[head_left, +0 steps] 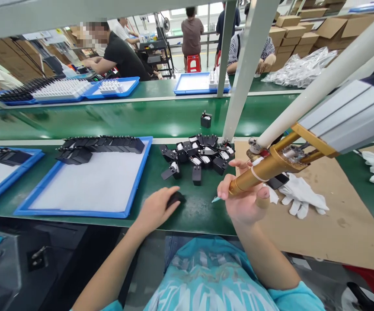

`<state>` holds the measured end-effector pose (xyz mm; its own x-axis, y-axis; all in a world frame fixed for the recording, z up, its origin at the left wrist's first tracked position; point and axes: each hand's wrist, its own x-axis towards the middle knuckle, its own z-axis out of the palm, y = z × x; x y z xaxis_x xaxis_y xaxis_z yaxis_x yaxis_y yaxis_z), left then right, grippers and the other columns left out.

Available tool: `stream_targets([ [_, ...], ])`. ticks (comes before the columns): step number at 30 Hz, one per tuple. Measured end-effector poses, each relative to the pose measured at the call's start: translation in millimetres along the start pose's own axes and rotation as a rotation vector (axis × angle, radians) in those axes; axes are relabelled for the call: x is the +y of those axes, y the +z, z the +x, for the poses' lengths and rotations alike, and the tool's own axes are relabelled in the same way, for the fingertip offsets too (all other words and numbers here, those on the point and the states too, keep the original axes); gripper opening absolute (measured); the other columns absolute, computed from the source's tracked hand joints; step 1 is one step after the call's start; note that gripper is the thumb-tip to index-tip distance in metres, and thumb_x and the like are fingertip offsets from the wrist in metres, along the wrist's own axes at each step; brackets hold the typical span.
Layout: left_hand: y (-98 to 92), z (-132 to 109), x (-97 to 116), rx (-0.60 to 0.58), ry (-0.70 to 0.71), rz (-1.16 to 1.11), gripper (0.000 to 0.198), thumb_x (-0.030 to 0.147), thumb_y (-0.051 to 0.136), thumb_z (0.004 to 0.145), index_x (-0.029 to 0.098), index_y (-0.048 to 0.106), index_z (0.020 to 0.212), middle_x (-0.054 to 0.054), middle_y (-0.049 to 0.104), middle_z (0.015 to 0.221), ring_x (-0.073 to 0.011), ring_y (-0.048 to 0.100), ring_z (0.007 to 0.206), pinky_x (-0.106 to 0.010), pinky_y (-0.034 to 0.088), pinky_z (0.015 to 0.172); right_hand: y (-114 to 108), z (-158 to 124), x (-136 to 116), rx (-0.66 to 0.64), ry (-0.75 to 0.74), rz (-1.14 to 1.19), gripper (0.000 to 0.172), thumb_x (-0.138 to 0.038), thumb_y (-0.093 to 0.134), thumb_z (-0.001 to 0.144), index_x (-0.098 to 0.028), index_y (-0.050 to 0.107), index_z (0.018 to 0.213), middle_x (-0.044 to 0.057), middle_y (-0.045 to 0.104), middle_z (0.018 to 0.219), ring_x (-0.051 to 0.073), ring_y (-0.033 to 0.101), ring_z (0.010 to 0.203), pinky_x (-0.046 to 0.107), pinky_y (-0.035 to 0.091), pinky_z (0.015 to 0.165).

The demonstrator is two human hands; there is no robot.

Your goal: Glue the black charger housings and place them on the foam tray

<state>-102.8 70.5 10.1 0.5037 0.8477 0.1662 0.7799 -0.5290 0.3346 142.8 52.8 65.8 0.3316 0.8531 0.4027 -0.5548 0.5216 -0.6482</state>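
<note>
My left hand (156, 209) rests low over the green bench, its thumb and fingers closed on a small black plastic case (175, 198). To the right, my right hand (245, 205) is turned palm up, with fingers curled around the front of a gold-and-grey power tool (251, 178) that slants down from the upper right. Its thumb stands off to the side and has a tan covering. A small teal tip (216, 199) pokes out by the fingers; what it belongs to is hidden. Beyond both hands lies a pile of black cases (202, 153), several with white inside.
Left of me, a blue-rimmed tray (131, 194) holds a row of black cases; another tray (33, 160) lies beside it. White gloves (303, 196) lie on cardboard (345, 216) at right. A slanted white post (250, 65) rises ahead. Co-workers sit across the bench.
</note>
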Motion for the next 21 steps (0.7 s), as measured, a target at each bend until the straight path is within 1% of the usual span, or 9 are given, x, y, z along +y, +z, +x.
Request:
stream_targets([
  [2, -22.1, -3.2, -32.9, 0.175, -0.162, 0.082, 0.043, 0.043, 0.048, 0.093, 0.030, 0.042, 0.133, -0.008, 0.064, 0.119, -0.0285, 0.065, 0.104, -0.042, 0.054, 0.086, -1.5, -0.6, -1.1, -0.003, 0.000, -0.008, 0.034, -0.056, 0.055, 0.082, -0.029, 0.052, 0.102, 0.001, 0.059, 0.110, 0.008, 0.056, 0.043, 0.028, 0.045, 0.036],
  [4, -46.7, -3.5, -77.2, 0.293, -0.335, 0.226, 0.053, 0.050, 0.049, 0.089, 0.023, 0.043, 0.134, -0.012, 0.064, 0.113, -0.0320, 0.064, 0.102, -0.044, 0.052, 0.087, -2.9, -1.4, -2.4, -0.002, -0.005, -0.013, 0.034, -0.056, 0.054, 0.083, -0.027, 0.053, 0.102, 0.002, 0.059, 0.110, 0.008, 0.056, 0.043, 0.029, 0.045, 0.037],
  [6, -67.6, -1.5, -125.4, 0.267, -0.446, 0.347, 0.058, 0.052, 0.047, 0.088, 0.020, 0.044, 0.136, -0.014, 0.066, 0.104, -0.0352, 0.063, 0.099, -0.047, 0.051, 0.086, -4.5, -1.8, -3.5, -0.001, -0.007, -0.012, 0.035, -0.055, 0.055, 0.083, -0.027, 0.053, 0.102, 0.003, 0.058, 0.111, 0.008, 0.056, 0.044, 0.029, 0.045, 0.038],
  [8, -81.3, 0.7, -167.0, 0.192, -0.563, 0.397, 0.062, 0.053, 0.046, 0.086, 0.019, 0.043, 0.137, -0.012, 0.067, 0.093, -0.0357, 0.064, 0.091, -0.047, 0.052, 0.077, -6.5, -1.8, -4.2, 0.001, -0.005, -0.005, 0.034, -0.054, 0.056, 0.083, -0.027, 0.052, 0.103, 0.004, 0.058, 0.113, 0.008, 0.057, 0.045, 0.029, 0.046, 0.038],
  [11, -91.8, 5.4, -198.9, 0.125, -0.629, 0.432, 0.069, 0.058, 0.051, 0.080, 0.019, 0.041, 0.136, -0.010, 0.069, 0.090, -0.0362, 0.065, 0.091, -0.048, 0.053, 0.074, -10.7, -1.0, -5.0, -0.006, -0.013, -0.015, 0.032, -0.053, 0.055, 0.084, -0.027, 0.054, 0.104, 0.004, 0.057, 0.113, 0.009, 0.057, 0.046, 0.029, 0.046, 0.038],
  [14, -97.3, 28.8, -186.5, 0.283, -0.566, 0.518, 0.078, 0.068, 0.053, 0.075, 0.021, 0.040, 0.136, -0.011, 0.068, 0.108, -0.0412, 0.058, 0.111, -0.058, 0.050, 0.086, -15.4, -0.6, -6.7, -0.016, -0.008, -0.062, 0.037, -0.056, 0.053, 0.085, -0.028, 0.057, 0.108, 0.006, 0.056, 0.115, 0.009, 0.056, 0.046, 0.029, 0.047, 0.038],
  [16, -96.7, 66.8, -160.9, 0.380, -0.444, 0.458, 0.078, 0.068, 0.051, 0.079, 0.021, 0.038, 0.139, -0.013, 0.064, 0.118, -0.0393, 0.055, 0.119, -0.057, 0.045, 0.096, -18.2, -1.5, -8.3, -0.012, 0.004, -0.088, 0.042, -0.060, 0.052, 0.084, -0.027, 0.060, 0.108, 0.007, 0.056, 0.116, 0.009, 0.055, 0.047, 0.030, 0.047, 0.038],
  [18, -88.4, 123.8, -131.3, 0.298, -0.335, 0.250, 0.075, 0.063, 0.052, 0.083, 0.019, 0.034, 0.141, -0.014, 0.063, 0.122, -0.0328, 0.058, 0.117, -0.048, 0.047, 0.099, -21.4, -3.5, -9.1, -0.001, 0.020, -0.103, 0.045, -0.063, 0.052, 0.083, -0.027, 0.063, 0.107, 0.009, 0.057, 0.114, 0.010, 0.054, 0.047, 0.031, 0.047, 0.038],
  [21, -59.7, 225.6, -95.8, 0.091, -0.309, 0.074, 0.083, 0.058, 0.062, 0.079, 0.016, 0.030, 0.143, -0.019, 0.058, 0.131, -0.0331, 0.059, 0.117, -0.043, 0.047, 0.097, -29.5, -7.8, -5.8, 0.045, 0.031, -0.118, 0.049, -0.066, 0.055, 0.080, -0.030, 0.060, 0.113, 0.010, 0.059, 0.115, 0.012, 0.055, 0.049, 0.034, 0.049, 0.042],
])
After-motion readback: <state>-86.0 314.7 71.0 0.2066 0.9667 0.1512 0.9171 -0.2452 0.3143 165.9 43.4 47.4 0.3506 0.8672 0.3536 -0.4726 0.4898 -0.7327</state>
